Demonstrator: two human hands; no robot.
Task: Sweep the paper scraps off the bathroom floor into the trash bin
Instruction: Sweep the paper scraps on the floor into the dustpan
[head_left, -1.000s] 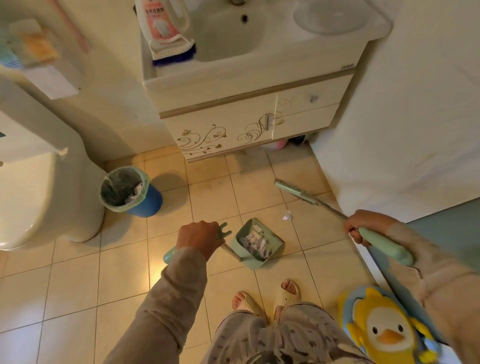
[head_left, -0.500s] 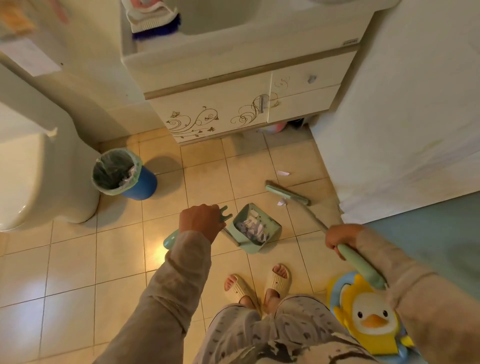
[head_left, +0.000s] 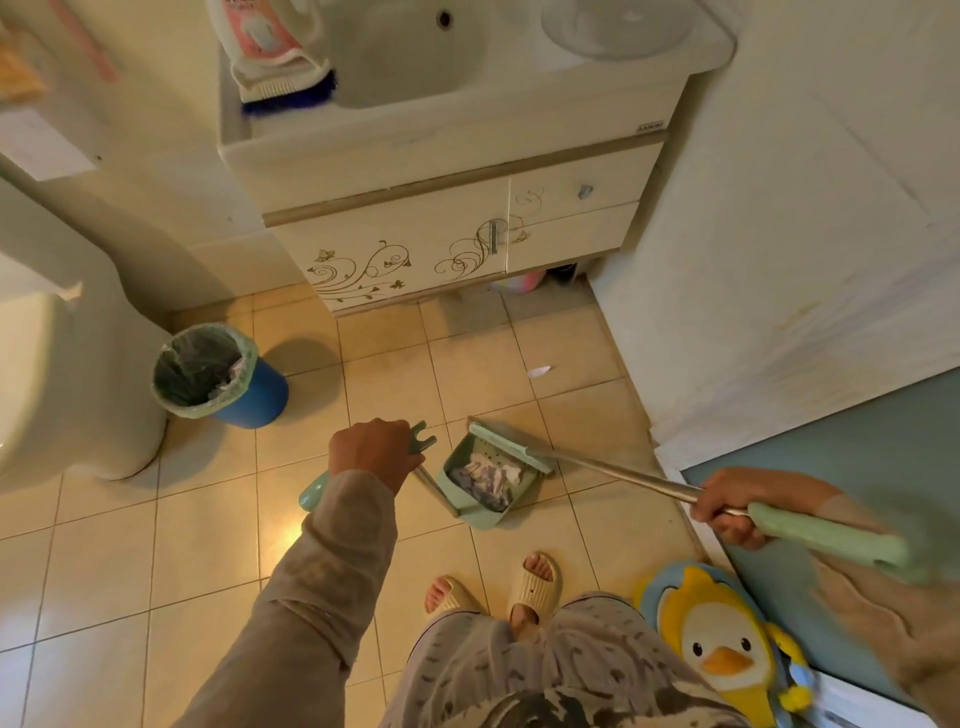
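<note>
White and grey paper scraps (head_left: 488, 478) lie heaped in the pale green dustpan (head_left: 480, 480), which sits on the tan floor tiles (head_left: 208, 530) just ahead of our feet in cream slippers (head_left: 535, 584). One more scrap (head_left: 538, 371) lies alone on the tiles farther out, between the dustpan and the vanity cabinet (head_left: 415, 260), well apart from the rest.

We hold the dustpan's upright handle (head_left: 422, 441) in our left hand (head_left: 371, 454), fingers wrapped tight around its green grip. Our right hand (head_left: 732, 506) is clamped on the broom's (head_left: 623, 470) shaft where the metal rod meets the green grip, and the long green broom head (head_left: 511, 448) rests across the far edge of the dustpan, touching its rim.

The trash bin (head_left: 260, 395), blue with a pale liner folded over its rim, stands to our left near the base of the toilet (head_left: 67, 364), well apart from the dustpan. Some crumpled paper shows inside the liner.

Above the cabinet, with its gold scroll pattern, the sink (head_left: 415, 57) holds a scrub brush (head_left: 288, 93) at its left edge. A white wall (head_left: 805, 208) rises on our right, and a yellow duck mat (head_left: 722, 639) lies on the blue-grey floor by our right foot.
</note>
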